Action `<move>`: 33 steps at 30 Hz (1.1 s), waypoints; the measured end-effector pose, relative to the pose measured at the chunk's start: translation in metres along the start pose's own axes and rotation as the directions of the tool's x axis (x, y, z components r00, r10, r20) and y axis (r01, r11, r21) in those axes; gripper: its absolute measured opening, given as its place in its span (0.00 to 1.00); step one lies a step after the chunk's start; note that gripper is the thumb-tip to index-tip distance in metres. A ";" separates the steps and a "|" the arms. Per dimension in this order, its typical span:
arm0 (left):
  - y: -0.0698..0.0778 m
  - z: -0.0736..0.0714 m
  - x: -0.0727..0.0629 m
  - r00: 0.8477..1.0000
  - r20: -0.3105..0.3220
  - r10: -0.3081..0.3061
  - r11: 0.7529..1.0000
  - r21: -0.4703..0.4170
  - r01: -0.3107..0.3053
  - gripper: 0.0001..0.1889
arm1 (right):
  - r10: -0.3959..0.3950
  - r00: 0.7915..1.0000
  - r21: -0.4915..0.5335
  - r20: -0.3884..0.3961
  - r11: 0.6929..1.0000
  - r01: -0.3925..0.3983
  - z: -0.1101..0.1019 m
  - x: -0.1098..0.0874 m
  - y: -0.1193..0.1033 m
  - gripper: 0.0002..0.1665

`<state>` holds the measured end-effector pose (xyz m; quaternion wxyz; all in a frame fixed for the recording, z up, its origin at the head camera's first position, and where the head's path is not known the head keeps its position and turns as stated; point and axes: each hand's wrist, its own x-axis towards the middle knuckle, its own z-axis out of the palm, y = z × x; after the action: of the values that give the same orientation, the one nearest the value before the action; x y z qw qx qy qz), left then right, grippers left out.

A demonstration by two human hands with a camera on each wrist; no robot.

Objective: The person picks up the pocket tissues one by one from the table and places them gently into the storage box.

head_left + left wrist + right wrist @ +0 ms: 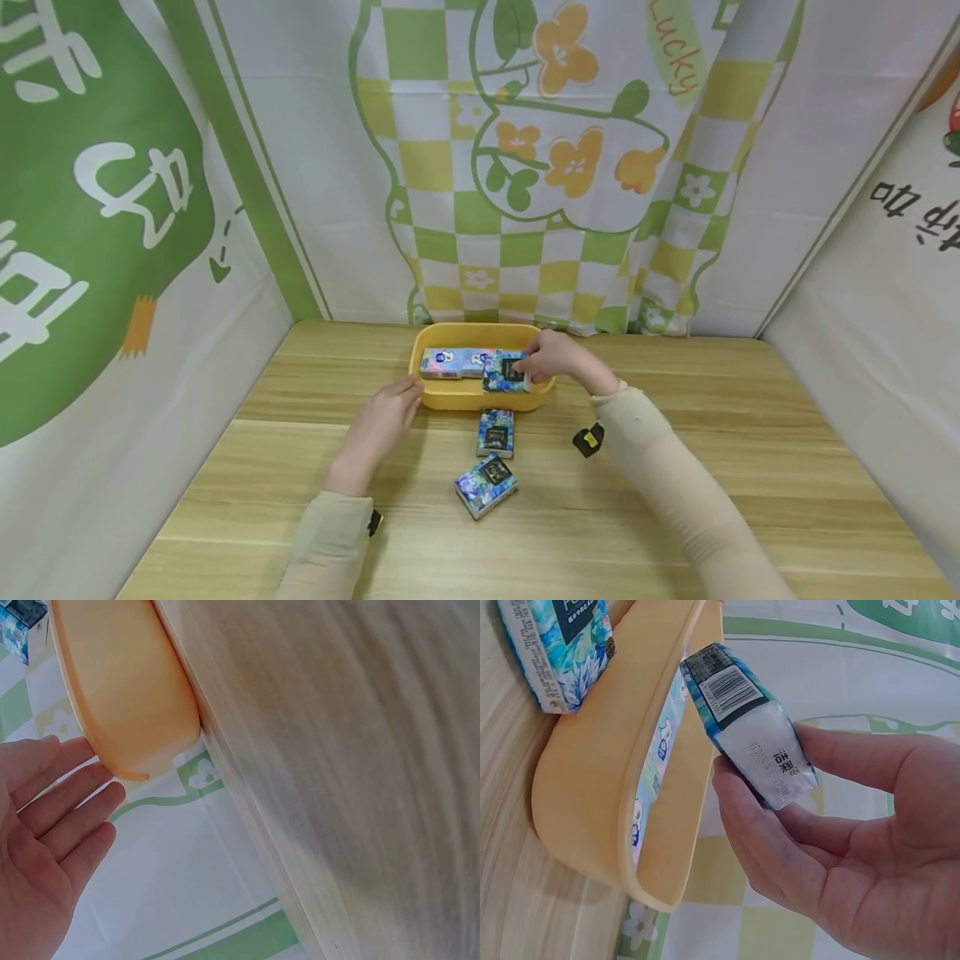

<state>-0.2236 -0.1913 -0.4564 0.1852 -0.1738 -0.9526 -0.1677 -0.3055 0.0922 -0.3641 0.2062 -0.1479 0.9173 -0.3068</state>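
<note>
My right hand point(558, 357) pinches a blue floral tissue pack point(742, 727) between thumb and fingers, over the right part of a yellow bin point(480, 398). The pack's end with a barcode faces the right wrist camera. Inside the bin, two light blue and pink packs point(442, 362) lie side by side at the left and middle; the held pack partly covers one. My left hand point(381, 421) touches the bin's left front rim with straight fingers; the left wrist view shows its fingertips point(101, 772) against the rim.
Two more blue floral packs lie on the wooden table before the bin: one pack point(496, 432) close to its front wall, another pack point(486, 486) turned at an angle nearer me. A patterned curtain point(480, 250) hangs right behind the bin.
</note>
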 end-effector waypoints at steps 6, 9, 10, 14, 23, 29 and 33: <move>0.000 -0.001 0.000 1.000 -0.001 -0.001 1.000 -0.007 0.001 0.15 | -0.002 1.000 -0.049 -0.003 0.999 0.002 0.002 0.010 -0.008 0.15; 0.000 -0.001 0.001 1.000 0.000 0.000 1.000 -0.010 0.000 0.15 | 0.000 1.000 -0.078 -0.006 0.997 0.000 0.005 0.015 -0.012 0.16; 0.000 -0.001 0.001 1.000 0.001 -0.001 1.000 -0.013 0.001 0.15 | 0.002 1.000 -0.079 -0.005 0.997 -0.002 0.006 0.017 -0.013 0.16; 0.000 -0.001 0.001 1.000 0.003 0.002 1.000 -0.010 -0.002 0.15 | 0.015 1.000 -0.065 0.005 0.998 -0.015 0.010 0.023 -0.018 0.15; 0.000 -0.002 0.000 1.000 -0.001 0.007 1.000 -0.006 -0.007 0.15 | 0.048 0.999 -0.057 0.001 0.997 -0.048 0.017 0.036 -0.027 0.16; -0.001 -0.001 0.001 1.000 0.007 -0.004 1.000 -0.005 0.004 0.15 | 0.039 0.999 -0.080 -0.001 0.996 -0.039 0.019 0.041 -0.030 0.15; 0.000 -0.001 0.001 1.000 0.011 -0.007 1.000 -0.009 0.007 0.15 | 0.040 0.999 -0.061 0.000 0.997 -0.040 0.022 0.044 -0.030 0.14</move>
<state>-0.2238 -0.1913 -0.4549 0.1785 -0.1723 -0.9534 -0.1718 -0.3290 0.0406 -0.3738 0.2083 -0.1361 0.9289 -0.2743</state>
